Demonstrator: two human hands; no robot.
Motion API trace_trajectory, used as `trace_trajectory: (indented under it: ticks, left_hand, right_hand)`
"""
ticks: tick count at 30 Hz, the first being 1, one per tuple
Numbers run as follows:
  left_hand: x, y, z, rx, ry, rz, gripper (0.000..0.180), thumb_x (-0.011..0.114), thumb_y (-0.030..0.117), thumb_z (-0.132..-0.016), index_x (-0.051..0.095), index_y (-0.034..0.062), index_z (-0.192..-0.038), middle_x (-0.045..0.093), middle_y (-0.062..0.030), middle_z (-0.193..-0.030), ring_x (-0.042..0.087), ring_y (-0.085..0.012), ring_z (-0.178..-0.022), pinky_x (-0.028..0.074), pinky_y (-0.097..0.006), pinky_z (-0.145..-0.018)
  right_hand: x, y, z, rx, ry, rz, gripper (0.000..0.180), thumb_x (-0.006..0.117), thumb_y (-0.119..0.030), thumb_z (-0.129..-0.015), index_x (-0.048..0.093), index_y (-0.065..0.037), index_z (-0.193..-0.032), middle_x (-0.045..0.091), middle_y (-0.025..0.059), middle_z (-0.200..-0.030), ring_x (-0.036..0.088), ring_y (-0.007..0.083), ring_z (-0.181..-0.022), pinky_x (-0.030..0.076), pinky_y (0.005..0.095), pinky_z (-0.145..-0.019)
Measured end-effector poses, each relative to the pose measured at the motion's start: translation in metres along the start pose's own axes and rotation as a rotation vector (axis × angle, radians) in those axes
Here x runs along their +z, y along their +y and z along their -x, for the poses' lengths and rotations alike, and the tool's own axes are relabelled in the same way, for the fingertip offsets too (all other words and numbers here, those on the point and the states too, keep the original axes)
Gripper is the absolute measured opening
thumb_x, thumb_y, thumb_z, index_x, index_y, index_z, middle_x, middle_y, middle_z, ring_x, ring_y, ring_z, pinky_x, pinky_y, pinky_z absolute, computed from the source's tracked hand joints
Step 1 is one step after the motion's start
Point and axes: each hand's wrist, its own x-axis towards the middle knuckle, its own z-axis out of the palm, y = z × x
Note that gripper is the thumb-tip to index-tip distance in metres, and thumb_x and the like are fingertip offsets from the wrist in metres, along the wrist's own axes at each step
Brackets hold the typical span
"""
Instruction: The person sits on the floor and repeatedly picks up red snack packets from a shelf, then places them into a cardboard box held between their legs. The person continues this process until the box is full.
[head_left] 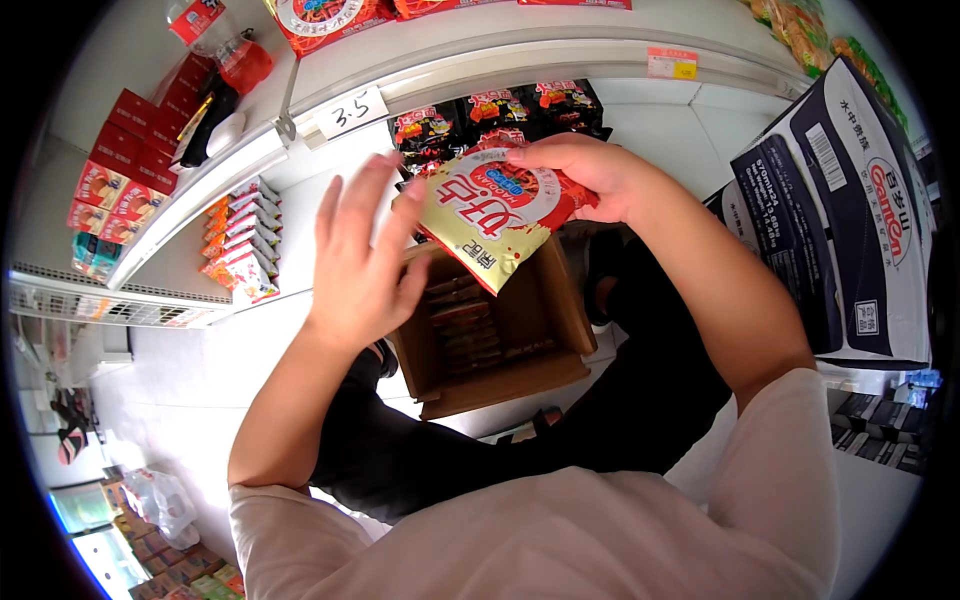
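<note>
My right hand [590, 175] grips a red and pale-yellow snack bag [505, 200] by its far right side, thumb on top. The bag is tilted above an open cardboard box [565, 300] on the floor between my legs. Several packets [465, 325] lie in a row inside that box, partly hidden by the bag. At the bag's left edge, my left hand [360, 260] is raised with its fingers spread. Its fingertips overlap the bag's edge in view, and I cannot tell whether they touch it.
Black packets [490, 110] stand on the low shelf ahead, under a shelf edge with a handwritten price card [350, 112]. Small orange and white packets [245, 240] are lined up at left. Red boxes [125, 160] and a bottle [220, 45] sit above. A dark blue and white carton [850, 220] stands at right.
</note>
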Motion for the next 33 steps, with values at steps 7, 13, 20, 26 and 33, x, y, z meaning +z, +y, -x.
trace_trajectory:
  ticks: [7, 13, 20, 26, 33]
  left_hand:
    - [0.037, 0.003, 0.002, 0.144, 0.008, 0.236, 0.051, 0.077, 0.007, -0.066, 0.065, 0.0029, -0.115, 0.068, -0.0129, -0.118, 0.065, -0.0306, -0.116, 0.045, -0.049, -0.105]
    - [0.064, 0.001, 0.012, -0.094, -0.167, 0.482, 0.038, 0.078, 0.006, -0.074, 0.067, 0.0001, -0.11, 0.072, -0.0177, -0.103, 0.07, -0.0353, -0.093, 0.056, -0.04, -0.081]
    - [0.131, 0.022, 0.024, -0.372, -0.696, 0.775, 0.024, 0.071, 0.011, -0.081, 0.067, 0.0012, -0.103, 0.07, -0.0205, -0.088, 0.068, -0.0381, -0.083, 0.054, -0.043, -0.074]
    - [0.212, 0.026, 0.081, -0.488, -0.689, 0.823, 0.026, 0.073, 0.012, -0.079, 0.067, 0.0014, -0.102, 0.07, -0.022, -0.097, 0.068, -0.0397, -0.092, 0.054, -0.043, -0.08]
    - [0.234, 0.045, 0.123, -0.218, -0.973, 0.662, 0.021, 0.069, 0.012, -0.082, 0.066, 0.001, -0.1, 0.068, -0.024, -0.098, 0.067, -0.0413, -0.094, 0.054, -0.047, -0.083]
  right_hand:
    - [0.027, 0.011, 0.001, 0.209, -0.01, 0.203, 0.034, 0.066, -0.036, -0.096, 0.066, -0.008, -0.114, 0.072, 0.0049, -0.103, 0.071, 0.0158, -0.09, 0.059, 0.0376, -0.079]
    - [0.005, 0.009, -0.01, -0.192, 0.283, 1.235, 0.043, 0.071, -0.039, -0.09, 0.068, 0.0, -0.109, 0.071, 0.0109, -0.09, 0.068, 0.0213, -0.08, 0.055, 0.035, -0.072]
    - [0.019, -0.001, 0.011, -0.194, 0.25, 1.355, 0.035, 0.071, -0.034, -0.089, 0.07, -0.001, -0.098, 0.07, 0.0124, -0.081, 0.068, 0.0223, -0.076, 0.052, 0.036, -0.069]
    - [0.027, 0.005, 0.015, -0.165, 0.168, 1.494, 0.041, 0.069, -0.035, -0.089, 0.069, 0.001, -0.109, 0.071, 0.0177, -0.085, 0.071, 0.0304, -0.083, 0.054, 0.0402, -0.072]
    - [0.024, 0.005, 0.017, -0.174, 0.197, 1.544, 0.034, 0.067, -0.032, -0.091, 0.07, 0.002, -0.093, 0.069, 0.0178, -0.076, 0.07, 0.0314, -0.074, 0.054, 0.041, -0.067]
